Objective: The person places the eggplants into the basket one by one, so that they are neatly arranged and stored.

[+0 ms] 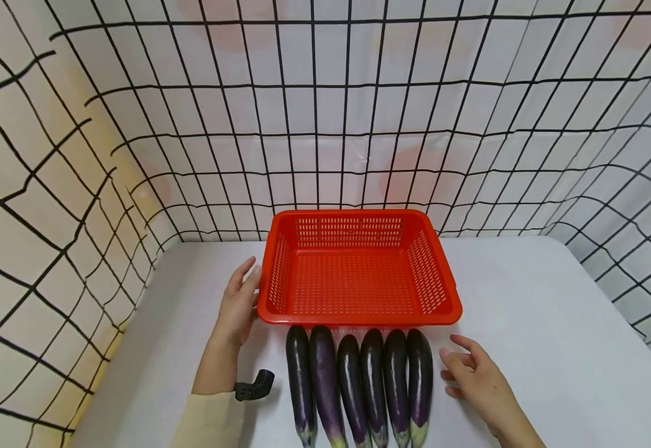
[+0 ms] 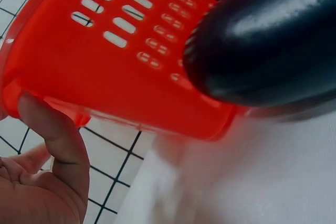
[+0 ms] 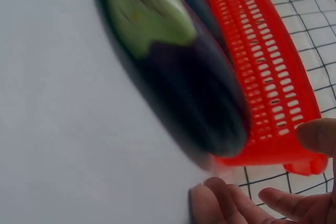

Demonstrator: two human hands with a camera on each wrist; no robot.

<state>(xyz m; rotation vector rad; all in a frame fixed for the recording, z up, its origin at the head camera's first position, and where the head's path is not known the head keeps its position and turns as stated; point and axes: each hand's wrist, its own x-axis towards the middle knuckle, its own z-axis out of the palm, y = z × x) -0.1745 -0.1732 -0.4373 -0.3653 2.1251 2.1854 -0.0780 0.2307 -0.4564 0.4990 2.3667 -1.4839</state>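
A red plastic basket (image 1: 359, 318) with slotted walls stands on the white table with no contents inside. My left hand (image 1: 238, 308) is at its left side, fingers loosely bent; in the left wrist view the thumb (image 2: 55, 135) meets the basket's rim. Several dark purple eggplants (image 1: 374, 379) lie side by side in front of the basket, stem ends toward me. To the right of the row, my right hand (image 1: 479, 376) hovers beside the rightmost eggplant (image 1: 419, 379), fingers relaxed and holding nothing. The right wrist view shows that eggplant (image 3: 194, 87) close up, apart from the fingers.
Black wire mesh (image 1: 359, 134) over white sheeting rises behind the table and along both sides. The white tabletop (image 1: 532, 298) extends to the right of the basket. A black wrist strap piece (image 1: 255, 386) sticks out from the left wrist.
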